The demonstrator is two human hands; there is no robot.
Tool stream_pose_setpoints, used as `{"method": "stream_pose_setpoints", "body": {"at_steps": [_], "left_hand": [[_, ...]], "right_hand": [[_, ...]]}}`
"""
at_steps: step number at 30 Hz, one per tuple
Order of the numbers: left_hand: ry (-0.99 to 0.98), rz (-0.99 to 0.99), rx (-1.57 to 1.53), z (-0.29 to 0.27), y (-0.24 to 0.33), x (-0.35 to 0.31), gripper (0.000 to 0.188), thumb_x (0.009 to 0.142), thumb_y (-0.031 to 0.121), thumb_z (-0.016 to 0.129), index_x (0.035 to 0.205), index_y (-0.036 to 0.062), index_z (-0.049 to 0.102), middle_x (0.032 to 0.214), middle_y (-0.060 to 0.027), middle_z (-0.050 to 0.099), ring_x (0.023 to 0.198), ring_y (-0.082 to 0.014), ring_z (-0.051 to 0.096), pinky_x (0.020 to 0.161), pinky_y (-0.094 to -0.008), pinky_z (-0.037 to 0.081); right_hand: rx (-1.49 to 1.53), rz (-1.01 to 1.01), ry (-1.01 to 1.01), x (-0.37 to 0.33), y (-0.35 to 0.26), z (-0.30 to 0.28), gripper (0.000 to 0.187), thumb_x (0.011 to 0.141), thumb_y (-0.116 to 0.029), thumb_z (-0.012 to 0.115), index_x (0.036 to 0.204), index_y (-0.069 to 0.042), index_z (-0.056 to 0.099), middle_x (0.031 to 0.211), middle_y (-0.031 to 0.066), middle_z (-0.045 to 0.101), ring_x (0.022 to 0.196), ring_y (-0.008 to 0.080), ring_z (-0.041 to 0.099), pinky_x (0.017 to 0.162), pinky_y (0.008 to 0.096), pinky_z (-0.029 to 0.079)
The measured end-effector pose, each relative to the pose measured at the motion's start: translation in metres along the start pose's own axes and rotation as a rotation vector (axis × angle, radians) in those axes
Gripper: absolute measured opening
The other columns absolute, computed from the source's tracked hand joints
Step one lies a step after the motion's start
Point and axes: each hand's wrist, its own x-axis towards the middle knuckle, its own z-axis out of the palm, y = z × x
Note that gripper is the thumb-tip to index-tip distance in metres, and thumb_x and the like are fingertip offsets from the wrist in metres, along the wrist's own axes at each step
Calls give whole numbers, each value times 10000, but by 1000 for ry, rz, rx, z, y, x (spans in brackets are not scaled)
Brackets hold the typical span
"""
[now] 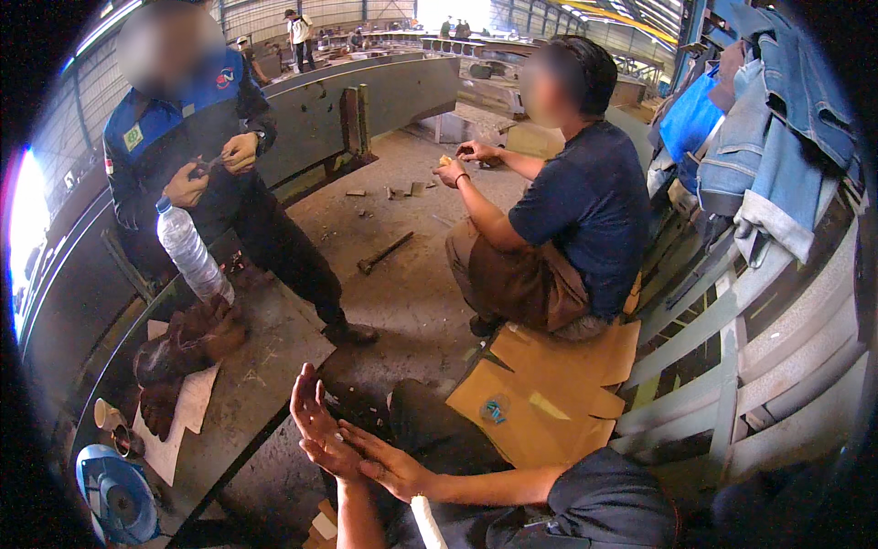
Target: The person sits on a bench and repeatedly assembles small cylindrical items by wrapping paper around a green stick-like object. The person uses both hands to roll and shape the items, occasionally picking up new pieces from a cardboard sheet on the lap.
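Note:
My left hand (pixel 318 428) is raised with its fingers stretched upward. Against the heel of its palm lies my right hand (pixel 395 468), its fingers straight and flat. The two hands touch, and I see no tool in either. A small pale spot shows between them, too small to name. Below my right wrist a white, tube-like thing (pixel 426 523) stands up from my lap. To the left, on a dark metal table (pixel 265 352), a pair of dark brown work gloves (pixel 187 352) lies beside a clear plastic water bottle (pixel 190 252).
A cup (pixel 107 416) and a round blue thing (pixel 117 494) sit at the table's near left. One co-worker (pixel 197 137) stands beyond it; another (pixel 576 201) squats near flattened cardboard (pixel 549 384). Denim clothes (pixel 768 137) hang over metal slats (pixel 732 366) at right.

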Motion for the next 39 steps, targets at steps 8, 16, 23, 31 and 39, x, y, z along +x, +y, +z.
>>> {"method": "stream_pose_setpoints", "body": {"at_steps": [8,16,23,31,39], "left_hand": [[60,-210,-401,19,23,4,896,938,727,281,1502,33,333,1532,-239,372,1424,-319,358,1164,-448,243],[-167,-377,74,17,19,-22,533,878,323,695,1250,-50,617,1298,-156,620,1190,-254,589,1040,-384,434],[-120,-314,179,14,10,-26,184,867,53,739,1037,-16,717,1199,-136,665,1091,-208,640,976,-334,485],[-148,75,827,14,6,-26,147,747,6,761,876,40,700,1038,-103,702,899,-251,695,776,-345,560],[-209,33,942,20,4,-27,173,723,13,749,850,39,634,1036,-116,673,876,-303,677,730,-377,554]], "right_hand": [[-261,-79,-147,44,-9,-51,256,957,-185,661,1174,-48,664,1150,111,602,1060,240,606,885,343,492],[17,61,-70,58,-10,-85,177,982,-120,632,1118,-8,641,1035,30,650,984,97,588,866,278,486],[7,263,-86,52,-4,-101,181,987,-128,614,1129,-17,633,1054,21,646,1001,90,585,885,273,486],[-44,145,103,44,-23,-74,270,886,-127,750,1122,-41,650,1071,34,664,977,118,625,860,280,522],[256,339,228,34,26,-74,199,911,-92,712,1087,-17,658,1024,48,690,1008,124,627,929,289,495]]}}
